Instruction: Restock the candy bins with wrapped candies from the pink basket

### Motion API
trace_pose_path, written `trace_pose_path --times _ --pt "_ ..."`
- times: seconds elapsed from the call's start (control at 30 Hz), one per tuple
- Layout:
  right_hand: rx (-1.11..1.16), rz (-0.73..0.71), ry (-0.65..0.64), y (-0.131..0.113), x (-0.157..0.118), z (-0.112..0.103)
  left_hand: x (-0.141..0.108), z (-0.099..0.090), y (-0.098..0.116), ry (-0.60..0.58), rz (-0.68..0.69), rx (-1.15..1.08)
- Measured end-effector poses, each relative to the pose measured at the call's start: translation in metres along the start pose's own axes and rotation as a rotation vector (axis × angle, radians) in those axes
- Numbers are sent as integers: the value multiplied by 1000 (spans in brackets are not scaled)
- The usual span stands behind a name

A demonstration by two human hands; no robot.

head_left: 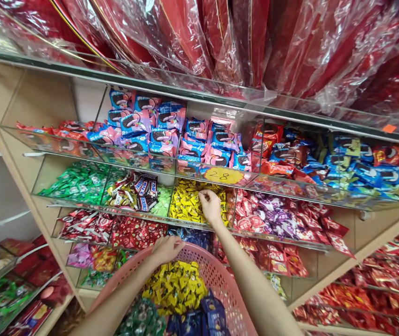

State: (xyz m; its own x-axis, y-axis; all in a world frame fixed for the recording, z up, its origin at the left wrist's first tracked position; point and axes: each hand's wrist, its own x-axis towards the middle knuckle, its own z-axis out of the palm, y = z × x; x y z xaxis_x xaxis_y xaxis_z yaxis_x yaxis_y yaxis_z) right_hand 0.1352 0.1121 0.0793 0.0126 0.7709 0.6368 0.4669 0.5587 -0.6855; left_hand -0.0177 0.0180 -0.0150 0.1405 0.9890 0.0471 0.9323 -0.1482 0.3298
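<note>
My right hand [209, 206] reaches into a shelf compartment of small yellow-wrapped candies [185, 203]; its fingers are bent together at the candies, and whatever they hold is too small to name. Below, my left hand [167, 249] rests on the far rim of a pink perforated plastic basket [225, 275], fingers curled over the edge. Inside the basket lie a heap of yellow candies [176, 287], green-wrapped candies [139, 319] at the left and dark blue packets [213, 312] at the right.
Blue and pink cookie packets [136, 122] fill the shelf above, with a yellow price tag [224, 175] on its edge. Green candies [80, 182] and chocolate bars [145, 191] lie left, red and purple candies [272, 212] right. Plastic-wrapped red items [220, 37] hang over the top.
</note>
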Motion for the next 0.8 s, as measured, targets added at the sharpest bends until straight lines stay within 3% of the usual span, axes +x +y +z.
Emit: trace_pose_path --times 0.27,0.53,0.8 --pt "-138 -78 41 -8 -8 -4 -9 -4 -3 -34 -66 -26" --pt "-174 -100 59 -10 -12 -5 2 -6 -11 54 28 5" --pt "-141 -76 117 -22 -12 -9 9 -3 -15 17 51 -3"
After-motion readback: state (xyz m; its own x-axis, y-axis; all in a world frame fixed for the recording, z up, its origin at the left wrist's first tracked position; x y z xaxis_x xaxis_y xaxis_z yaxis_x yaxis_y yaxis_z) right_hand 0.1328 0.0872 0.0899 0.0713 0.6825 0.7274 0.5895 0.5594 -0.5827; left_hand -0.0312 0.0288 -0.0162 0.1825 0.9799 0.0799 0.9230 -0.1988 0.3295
